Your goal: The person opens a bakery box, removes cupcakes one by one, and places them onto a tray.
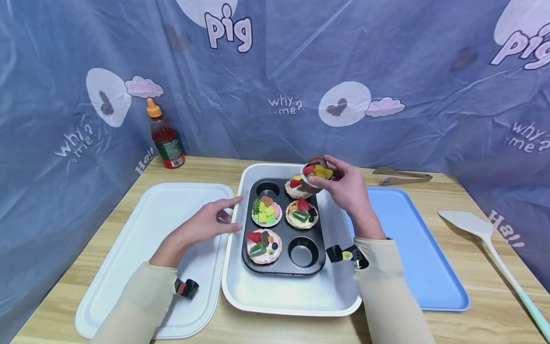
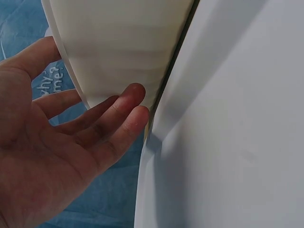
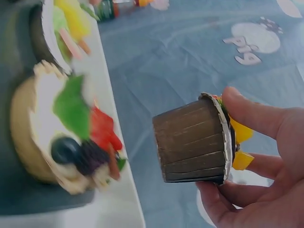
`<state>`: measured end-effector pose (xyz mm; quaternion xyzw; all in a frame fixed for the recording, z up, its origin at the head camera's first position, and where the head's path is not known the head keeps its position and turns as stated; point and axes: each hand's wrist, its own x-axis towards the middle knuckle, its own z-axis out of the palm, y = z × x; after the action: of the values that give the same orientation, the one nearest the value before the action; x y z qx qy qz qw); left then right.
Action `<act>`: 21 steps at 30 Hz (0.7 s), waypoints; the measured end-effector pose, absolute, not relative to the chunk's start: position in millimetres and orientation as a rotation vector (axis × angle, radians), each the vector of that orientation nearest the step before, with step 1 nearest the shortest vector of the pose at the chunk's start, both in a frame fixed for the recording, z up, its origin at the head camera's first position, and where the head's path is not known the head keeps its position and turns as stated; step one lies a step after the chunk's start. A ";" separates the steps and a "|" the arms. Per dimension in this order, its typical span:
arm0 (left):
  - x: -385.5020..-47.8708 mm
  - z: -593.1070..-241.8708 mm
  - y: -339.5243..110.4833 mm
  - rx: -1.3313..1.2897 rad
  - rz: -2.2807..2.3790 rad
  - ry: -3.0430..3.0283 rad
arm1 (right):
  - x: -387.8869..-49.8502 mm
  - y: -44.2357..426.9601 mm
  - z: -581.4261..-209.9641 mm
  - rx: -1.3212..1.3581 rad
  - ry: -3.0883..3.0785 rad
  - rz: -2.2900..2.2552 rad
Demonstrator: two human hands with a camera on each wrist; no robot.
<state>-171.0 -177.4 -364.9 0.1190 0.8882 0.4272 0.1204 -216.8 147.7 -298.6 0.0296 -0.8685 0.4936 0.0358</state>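
Note:
My right hand (image 1: pixel 345 186) holds a fruit-topped cupcake (image 3: pixel 194 142) in a brown pleated paper cup, tilted, by its rim between thumb and fingers. In the head view it is above the back right of a black muffin tin (image 1: pixel 283 260), partly covering a cream tart (image 1: pixel 296 188) with a strawberry. Other cakes in the tin are a cupcake with yellow and green pieces (image 1: pixel 266 212), a fruit tart (image 1: pixel 302 215) and a pink cream tart (image 1: pixel 264 246). The tin lies in a white basin (image 1: pixel 288 303). With extended fingers, my left hand (image 1: pixel 210 220) touches the basin's left rim.
A white tray (image 1: pixel 129 248) lies on the left, a blue tray (image 1: pixel 425 258) on the right. Behind them stand a red sauce bottle (image 1: pixel 167 143) and metal tongs (image 1: pixel 399 176). A long white spatula (image 1: pixel 485 234) lies at far right. Blue cloth (image 1: pixel 275 76) hangs behind the table.

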 end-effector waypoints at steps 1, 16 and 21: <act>-171.3 -364.9 -177.4 0.351 1.248 2.596 | -216.6 151.6 -296.8 0.087 -2.666 1.502; -171.6 -365.2 -177.7 0.376 1.286 2.585 | -213.2 198.4 -282.7 -0.074 -2.630 1.382; -170.6 -365.3 -177.4 0.379 1.275 2.591 | -218.0 210.9 -288.6 -0.119 -2.650 1.391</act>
<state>-170.6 -177.4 -365.3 0.1293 0.8838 0.4350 0.1142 -218.0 210.9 -288.6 -0.0396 -0.8824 0.4630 0.0732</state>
